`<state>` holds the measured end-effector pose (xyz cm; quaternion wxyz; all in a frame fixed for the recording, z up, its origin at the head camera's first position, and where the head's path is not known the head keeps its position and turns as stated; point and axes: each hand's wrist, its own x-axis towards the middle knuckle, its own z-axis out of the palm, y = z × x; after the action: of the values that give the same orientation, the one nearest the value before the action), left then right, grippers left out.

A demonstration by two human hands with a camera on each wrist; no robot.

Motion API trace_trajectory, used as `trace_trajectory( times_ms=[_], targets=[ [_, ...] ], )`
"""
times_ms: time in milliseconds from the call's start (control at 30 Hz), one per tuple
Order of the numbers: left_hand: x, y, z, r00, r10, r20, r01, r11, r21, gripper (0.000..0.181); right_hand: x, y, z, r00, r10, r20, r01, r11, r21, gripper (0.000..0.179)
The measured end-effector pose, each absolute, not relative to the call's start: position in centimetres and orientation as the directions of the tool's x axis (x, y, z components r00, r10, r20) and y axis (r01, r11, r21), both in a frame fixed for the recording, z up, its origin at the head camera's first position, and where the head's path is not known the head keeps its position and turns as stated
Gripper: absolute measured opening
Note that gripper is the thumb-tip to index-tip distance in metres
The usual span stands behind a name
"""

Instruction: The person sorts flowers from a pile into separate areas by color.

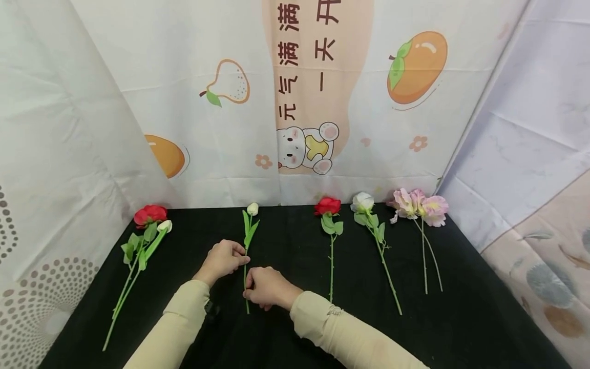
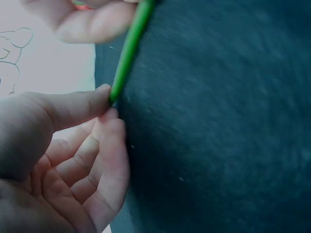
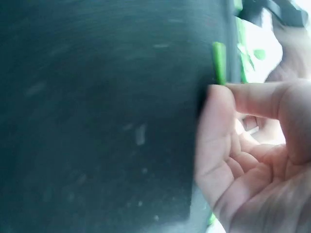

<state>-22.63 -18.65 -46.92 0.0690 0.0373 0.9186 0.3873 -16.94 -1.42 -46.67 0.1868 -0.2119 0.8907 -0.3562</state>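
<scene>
Sleeves (image 1: 172, 325) (image 1: 352, 333) — 2 hands (image 1: 224, 260) (image 1: 268, 288) (pinched) on tulip (image 1: 248, 236)

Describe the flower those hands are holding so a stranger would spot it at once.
Look at the black cloth below the printed curtain. Left of centre, the left hand and right hand pinch the white tulip by its stem. A similar white bud, far left, lies with a red rose; this flower is held alone.

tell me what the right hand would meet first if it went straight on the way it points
Past the white tulip it pinches, the right hand would probably meet the left hand first, though the head view leaves their heights unclear.
</scene>
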Motion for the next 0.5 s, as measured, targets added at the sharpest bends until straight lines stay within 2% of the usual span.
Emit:
trace_trajectory(
  times_ms=[167,500],
  targets=[
    [-22.7,-18.6,-47.0,-0.982,0.123,-0.142,-0.016,0.698,0.716,0.019,-16.3,-1.8,-46.8,-0.832,-0.538,-0.138,-0.371,0.723,-0.583,0.018],
    [-22.6,-18.6,-47.3,-0.981,0.108,-0.160,-0.038,0.704,0.709,0.023,-15.8,-2.6,-46.7,-0.833,-0.528,-0.164,-0.434,0.808,-0.399,0.017]
  ],
)
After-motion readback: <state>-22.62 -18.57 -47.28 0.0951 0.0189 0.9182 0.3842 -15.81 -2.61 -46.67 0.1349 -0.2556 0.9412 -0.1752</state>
